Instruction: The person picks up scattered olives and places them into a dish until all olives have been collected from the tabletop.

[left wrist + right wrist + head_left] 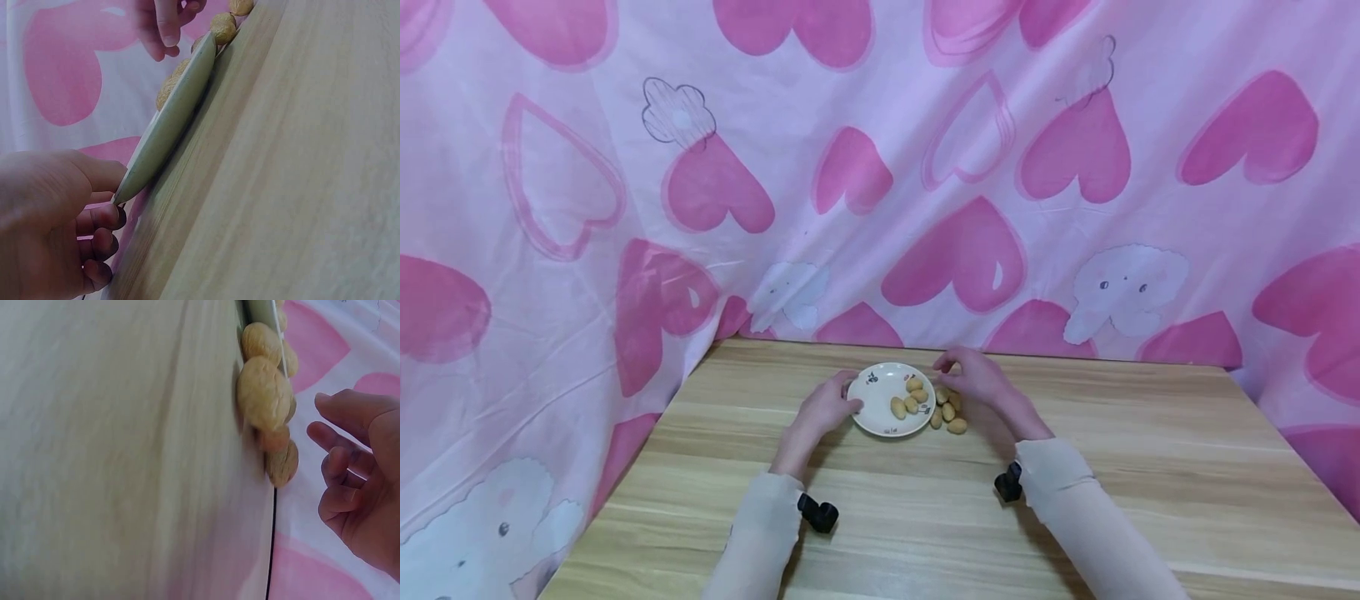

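A small white plate (874, 407) with little printed figures bears several walnuts (898, 407) on its right half. My left hand (826, 407) pinches the plate's left rim between thumb and fingers; the left wrist view shows that hand (50, 212) at the lower end of the plate (165, 134), seen edge-on. More walnuts (957, 426) lie in a cluster on the table against the plate's right side. Over this cluster is my right hand (977, 377), fingers loosely bent. In the right wrist view nothing sits between the fingers of the right hand (369, 469), which is beside the walnuts (264, 394).
The wooden table (917, 508) ends just behind the plate, at a pink curtain (850, 242) with hearts. Black wrist cameras, the left one (820, 514) and the right one (1009, 483), are strapped by the sleeve cuffs.
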Tool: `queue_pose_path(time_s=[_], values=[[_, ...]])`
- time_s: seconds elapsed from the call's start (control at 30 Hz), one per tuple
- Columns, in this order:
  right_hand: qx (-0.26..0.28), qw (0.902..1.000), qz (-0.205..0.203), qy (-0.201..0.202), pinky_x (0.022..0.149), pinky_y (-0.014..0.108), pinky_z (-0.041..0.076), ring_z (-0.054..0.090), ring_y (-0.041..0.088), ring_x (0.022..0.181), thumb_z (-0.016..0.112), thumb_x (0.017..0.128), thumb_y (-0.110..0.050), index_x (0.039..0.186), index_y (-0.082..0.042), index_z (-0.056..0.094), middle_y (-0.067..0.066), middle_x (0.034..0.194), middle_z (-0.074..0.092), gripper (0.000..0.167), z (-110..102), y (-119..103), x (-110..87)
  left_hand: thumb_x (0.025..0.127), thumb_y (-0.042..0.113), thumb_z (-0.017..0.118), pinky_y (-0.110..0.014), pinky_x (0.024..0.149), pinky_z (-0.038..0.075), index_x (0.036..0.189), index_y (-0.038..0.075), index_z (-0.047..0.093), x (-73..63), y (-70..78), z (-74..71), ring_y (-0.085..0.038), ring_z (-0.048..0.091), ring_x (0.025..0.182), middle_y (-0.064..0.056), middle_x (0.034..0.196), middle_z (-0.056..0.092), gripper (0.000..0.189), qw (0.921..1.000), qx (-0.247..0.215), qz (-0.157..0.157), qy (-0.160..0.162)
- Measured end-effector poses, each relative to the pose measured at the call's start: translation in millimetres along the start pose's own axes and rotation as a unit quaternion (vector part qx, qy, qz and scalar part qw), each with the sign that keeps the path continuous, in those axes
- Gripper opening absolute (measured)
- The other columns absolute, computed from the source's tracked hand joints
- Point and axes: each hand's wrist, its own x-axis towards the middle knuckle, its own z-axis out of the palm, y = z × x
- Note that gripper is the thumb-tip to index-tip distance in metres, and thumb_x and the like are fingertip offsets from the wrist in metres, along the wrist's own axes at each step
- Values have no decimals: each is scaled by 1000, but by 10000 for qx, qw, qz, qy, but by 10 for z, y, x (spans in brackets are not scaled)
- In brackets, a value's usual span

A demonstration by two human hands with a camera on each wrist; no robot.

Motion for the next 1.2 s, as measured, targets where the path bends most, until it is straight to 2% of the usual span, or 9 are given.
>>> queue_pose_path(time_s=[0.3,0.47,0.87,1.0,1.2], values=[[212,9994,-285,57,94,48,50,63,29,109,69,91,-19,111,-8,72,8,109,70,23,-37,147,-54,87,22,70,-48,93,48,143,12,52,4,-16,3,-26,63,98,-11,107,69,60,10000,32,-25,-6],[245,9995,-193,-11,94,48,49,62,30,110,68,93,-21,113,-8,71,8,112,69,25,-46,194,-55,87,21,70,-49,95,48,142,12,52,9,-26,-5,-27,64,102,-12,111,70,59,10000,8,4,-1],[295,9994,154,-138,101,51,46,58,31,119,64,95,-22,119,-12,69,9,123,66,26,-87,296,-78,88,22,70,-47,93,48,143,13,52,26,-6,15,-24,62,98,-10,108,69,58,10000,47,26,-2],[321,9988,201,-311,107,54,41,55,33,126,65,95,-23,119,-10,68,10,125,65,27,-87,319,-83,88,23,69,-46,91,48,143,13,51,29,1,13,-24,62,94,-10,104,68,59,10000,28,12,-22],[225,9982,57,-555,104,52,44,56,33,123,63,95,-16,120,-10,67,10,127,62,26,-67,340,-80,87,22,70,-42,85,48,144,12,51,20,1,10,-21,60,87,-7,96,67,60,10000,61,-18,-47]])
